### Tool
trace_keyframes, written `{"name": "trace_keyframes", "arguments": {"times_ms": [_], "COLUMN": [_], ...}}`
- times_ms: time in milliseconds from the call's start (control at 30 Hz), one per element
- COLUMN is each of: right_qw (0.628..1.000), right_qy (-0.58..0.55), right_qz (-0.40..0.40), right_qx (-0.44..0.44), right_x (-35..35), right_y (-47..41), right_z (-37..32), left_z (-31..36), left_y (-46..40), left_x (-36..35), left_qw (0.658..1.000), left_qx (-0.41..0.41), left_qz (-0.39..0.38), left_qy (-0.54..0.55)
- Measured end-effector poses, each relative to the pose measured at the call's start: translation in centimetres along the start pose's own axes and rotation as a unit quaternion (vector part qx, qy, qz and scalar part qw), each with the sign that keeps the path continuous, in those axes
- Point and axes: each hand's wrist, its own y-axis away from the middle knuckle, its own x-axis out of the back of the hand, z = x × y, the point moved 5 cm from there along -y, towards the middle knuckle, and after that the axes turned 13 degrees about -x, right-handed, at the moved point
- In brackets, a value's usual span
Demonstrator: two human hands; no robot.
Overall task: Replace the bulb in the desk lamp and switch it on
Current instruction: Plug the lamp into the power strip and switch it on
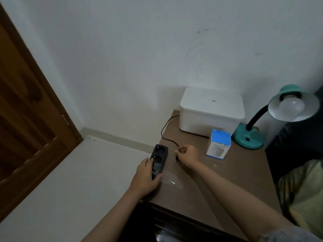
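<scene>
A teal desk lamp (249, 137) with a black gooseneck stands at the back right of the brown table (236, 175). A white bulb (291, 106) sits in its shade, unlit. The lamp's black cord (165, 132) runs behind the white box and curves forward to my right hand (187, 155), which grips the plug at its end. My left hand (146, 179) holds a black power strip (160, 158) lying along the table's left edge; its sockets face up. The plug is just to the right of the strip, apart from it. A blue and white bulb box (218, 144) stands upright near the lamp base.
A white lidded box (211, 110) stands against the wall at the back of the table. A wooden door (26, 128) is on the left and pale floor lies below it. Dark furniture and a patterned cloth (304, 189) border the table's right side.
</scene>
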Motion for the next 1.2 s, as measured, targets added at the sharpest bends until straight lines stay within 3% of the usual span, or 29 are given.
{"name": "trace_keyframes", "arguments": {"times_ms": [200, 400, 600, 767, 933, 1033, 1200], "right_qw": [1.0, 0.973, 0.944, 0.936, 0.964, 0.979, 0.978], "right_qy": [0.018, -0.19, -0.282, -0.335, -0.25, -0.135, -0.029], "right_qz": [-0.01, -0.08, -0.158, -0.112, -0.03, 0.009, 0.018], "right_qx": [-0.02, -0.107, -0.061, -0.005, 0.081, 0.155, 0.208], "right_x": [-1.0, -0.6, -0.5, -1.1, -1.4, -1.7, -2.8], "right_y": [-0.2, 0.2, 0.5, 1.4, 1.7, 2.0, 2.3], "right_z": [-0.3, -0.1, -1.0, -3.1, -4.9, -5.7, -5.9], "left_z": [-0.1, -0.3, -0.3, -0.4, -0.4, -0.6, -0.8], "left_y": [0.5, 0.7, 0.7, 0.8, 0.8, 0.8, 0.8], "left_x": [-0.7, -0.9, -1.1, -1.2, -1.2, -1.2, -1.3], "left_qw": [0.999, 0.995, 0.993, 0.993, 0.992, 0.992, 0.991], "left_qx": [-0.004, -0.012, -0.017, -0.013, -0.021, -0.026, -0.03], "left_qz": [0.048, 0.095, 0.113, 0.117, 0.122, 0.123, 0.129], "left_qy": [0.02, 0.012, 0.004, 0.007, 0.006, 0.007, 0.012]}}
